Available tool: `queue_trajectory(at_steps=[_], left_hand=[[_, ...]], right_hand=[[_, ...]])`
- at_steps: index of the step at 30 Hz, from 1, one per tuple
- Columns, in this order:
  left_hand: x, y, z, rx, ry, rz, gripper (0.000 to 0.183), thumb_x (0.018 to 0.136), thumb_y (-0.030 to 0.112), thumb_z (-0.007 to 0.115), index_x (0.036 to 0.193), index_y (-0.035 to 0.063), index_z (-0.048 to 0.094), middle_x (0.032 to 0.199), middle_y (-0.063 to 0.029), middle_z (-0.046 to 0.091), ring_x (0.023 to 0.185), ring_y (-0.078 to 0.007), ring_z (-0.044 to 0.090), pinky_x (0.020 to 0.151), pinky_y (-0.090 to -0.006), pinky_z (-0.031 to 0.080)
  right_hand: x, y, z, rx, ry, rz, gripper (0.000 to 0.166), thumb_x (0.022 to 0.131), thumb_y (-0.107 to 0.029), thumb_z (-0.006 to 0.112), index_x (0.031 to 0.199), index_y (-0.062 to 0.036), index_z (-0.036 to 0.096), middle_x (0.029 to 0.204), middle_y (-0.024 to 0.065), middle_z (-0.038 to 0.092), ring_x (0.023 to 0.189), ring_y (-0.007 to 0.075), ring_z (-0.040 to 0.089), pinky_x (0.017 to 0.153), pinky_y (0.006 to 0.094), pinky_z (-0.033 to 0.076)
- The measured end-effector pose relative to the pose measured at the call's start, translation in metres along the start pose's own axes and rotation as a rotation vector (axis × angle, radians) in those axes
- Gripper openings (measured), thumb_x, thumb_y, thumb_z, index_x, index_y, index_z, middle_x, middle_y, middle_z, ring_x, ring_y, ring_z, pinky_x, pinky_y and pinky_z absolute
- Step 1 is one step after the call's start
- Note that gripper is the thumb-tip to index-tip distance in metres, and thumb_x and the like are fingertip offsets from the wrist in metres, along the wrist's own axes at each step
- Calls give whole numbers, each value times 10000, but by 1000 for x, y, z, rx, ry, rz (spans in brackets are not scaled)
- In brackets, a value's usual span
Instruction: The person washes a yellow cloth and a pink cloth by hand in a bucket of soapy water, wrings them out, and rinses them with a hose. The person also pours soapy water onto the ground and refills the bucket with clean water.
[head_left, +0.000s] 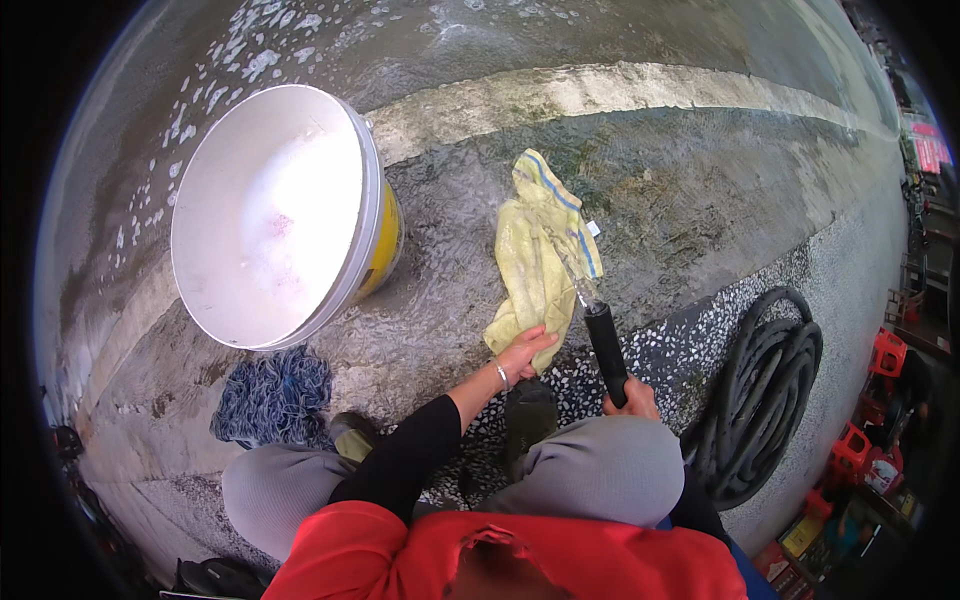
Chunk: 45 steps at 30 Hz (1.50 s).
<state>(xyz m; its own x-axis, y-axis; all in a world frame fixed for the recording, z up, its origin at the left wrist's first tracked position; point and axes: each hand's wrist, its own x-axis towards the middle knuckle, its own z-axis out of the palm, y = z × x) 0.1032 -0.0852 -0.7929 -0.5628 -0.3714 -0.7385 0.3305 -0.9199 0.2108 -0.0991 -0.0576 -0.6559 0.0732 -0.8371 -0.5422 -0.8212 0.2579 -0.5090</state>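
My left hand (528, 352) grips one end of a wet yellow cloth (527, 255) with a blue stripe along its edge. The rest of the cloth hangs or lies over the wet concrete in front of me; its exact contact with the ground is hard to tell. In my right hand (634, 399) is the end of a black hose (606, 349), pointed away from me. Clear water (576, 271) runs from its mouth onto the cloth. To the left stands a large white bucket (202, 225) with a yellow label and bright white suds inside.
A blue-and-white mop head or shaggy cloth (274, 397) lies below the bucket. Coiled black hose (772, 397) rests on the speckled terrazzo at right. A pale concrete strip (600, 88) crosses beyond the cloth. Red plastic stools (888, 352) and people are at the far right.
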Motion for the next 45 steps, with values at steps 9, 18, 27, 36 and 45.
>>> queue_trajectory(at_steps=[9,18,27,36,45], left_hand=[[21,75,-92,782,723,508,301,742,201,592,962,4,536,978,-154,584,840,-316,564,768,-370,436],[12,59,-27,1081,792,470,922,606,376,772,1329,104,269,1247,-176,378,1156,-345,366,911,-497,342],[-1,37,11,1731,598,377,937,592,334,775,1361,195,258,1351,-205,240,1180,-396,311,914,-421,374],[3,124,-41,-123,225,451,405,797,74,415,1188,-24,462,1020,-125,612,888,-234,619,757,-348,510],[-78,129,57,-615,-389,413,488,812,302,523,1218,51,424,1026,-131,560,763,-231,574,660,-333,500]], right_hand=[[-3,16,29,39,-186,-128,207,689,-104,626,772,18,481,783,216,517,691,409,557,590,428,453],[26,39,34,-171,43,2,198,679,-119,608,772,6,485,776,228,544,732,412,548,634,462,438],[13,37,48,-126,-157,-69,198,679,-113,610,799,-7,494,768,217,558,745,407,570,617,440,450],[30,31,10,-159,145,-4,208,669,-121,619,747,20,487,685,231,562,673,406,566,583,427,442],[18,17,1,-57,102,80,208,660,-125,630,731,22,501,691,220,556,673,397,559,591,430,454]])
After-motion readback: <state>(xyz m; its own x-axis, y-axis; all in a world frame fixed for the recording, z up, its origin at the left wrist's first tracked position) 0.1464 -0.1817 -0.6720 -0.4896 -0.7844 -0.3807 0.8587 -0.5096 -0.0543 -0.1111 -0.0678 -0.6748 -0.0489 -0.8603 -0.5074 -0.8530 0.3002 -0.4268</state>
